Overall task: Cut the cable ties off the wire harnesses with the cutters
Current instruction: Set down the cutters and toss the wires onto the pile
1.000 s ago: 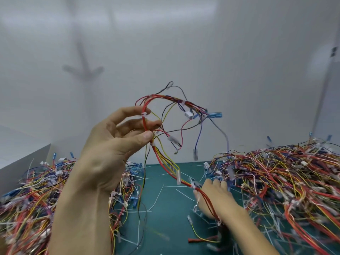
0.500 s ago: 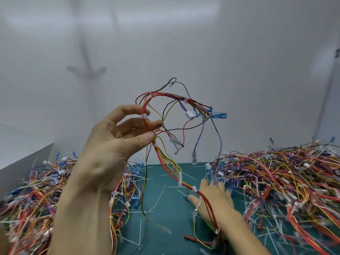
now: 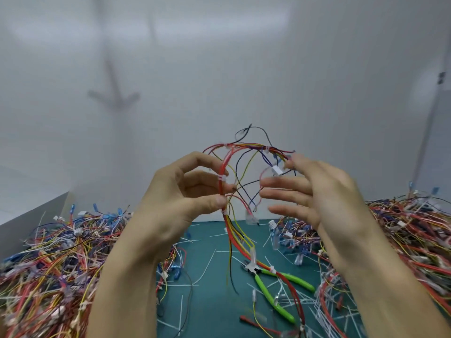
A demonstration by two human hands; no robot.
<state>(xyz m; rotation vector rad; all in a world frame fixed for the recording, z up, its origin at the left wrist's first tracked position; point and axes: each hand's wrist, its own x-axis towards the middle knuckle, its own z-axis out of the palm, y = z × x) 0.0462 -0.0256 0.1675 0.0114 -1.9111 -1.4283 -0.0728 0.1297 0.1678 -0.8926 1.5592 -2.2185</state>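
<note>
Two heaps of wire harnesses flanked the work area, the right heap (image 3: 402,240) at 3 o'clock of the green mat (image 3: 212,301) and the left heap (image 3: 48,259) at 9 o'clock, with white offcuts (image 3: 207,272) scattered between them.

Above the mat, the left hand (image 3: 175,203) pinched one harness (image 3: 234,162) between thumb and curled fingers, holding its loop upright. The right hand (image 3: 317,191), at 3 o'clock of the loop, was spread open with straight fingers and gripped nothing. Its upper fingertip was at the wires beside a white connector (image 3: 277,170), though blur hid whether it touched them.

The cutters (image 3: 275,286), green-handled, lay on the mat at 6 o'clock of the hands, with the harness tail draped across them.

A white cable tie (image 3: 221,178) still bound the red wires just above the left thumb.

This looked like the inspection step: finding the remaining ties. The next move would call for the right hand to drop to the cutters, lift them clear of the tail, and nip that tie without nicking insulation.
</note>
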